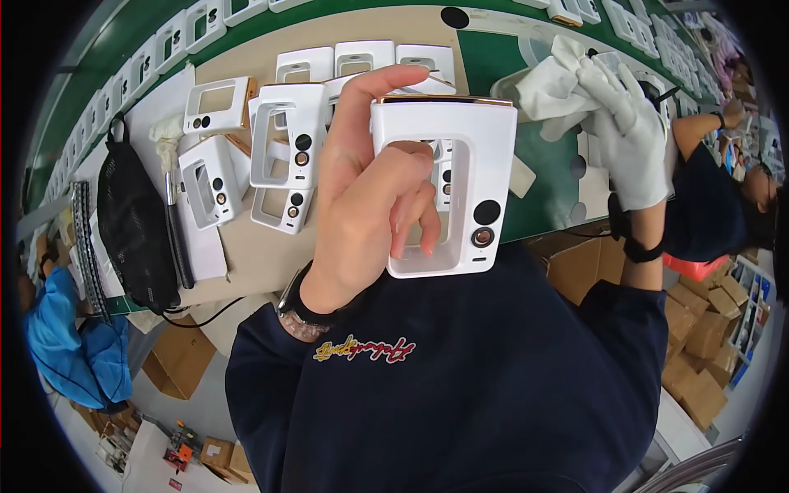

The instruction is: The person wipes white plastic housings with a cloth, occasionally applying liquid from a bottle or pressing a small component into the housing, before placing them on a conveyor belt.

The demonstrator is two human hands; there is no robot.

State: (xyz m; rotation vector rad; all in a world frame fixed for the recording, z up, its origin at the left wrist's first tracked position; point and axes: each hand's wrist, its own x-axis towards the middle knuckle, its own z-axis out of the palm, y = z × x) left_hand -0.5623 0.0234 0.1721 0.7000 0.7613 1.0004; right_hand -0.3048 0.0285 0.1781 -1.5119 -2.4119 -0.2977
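Note:
My left hand [349, 209] is bare and closed around a white plastic housing [485, 156], its fingers curling through the large rectangular opening. The housing is held upright in front of my chest; it has a gold-coloured edge on top, and a black disc and a small round lens at its lower right. To the right, my right hand [629, 140] wears a white glove and is closed on a crumpled white cloth [555, 86] above the green mat. Several similar white housings [311, 103] lie on the table left of and behind the held one.
A black mesh pouch [131, 222] lies on the table's left side, beside a dark-handled brush [177, 230]. More housings [168, 41] line a green conveyor [107, 53] along the far edge. Cardboard boxes [699, 329] are stacked at right. A co-worker [715, 172] sits close on the right.

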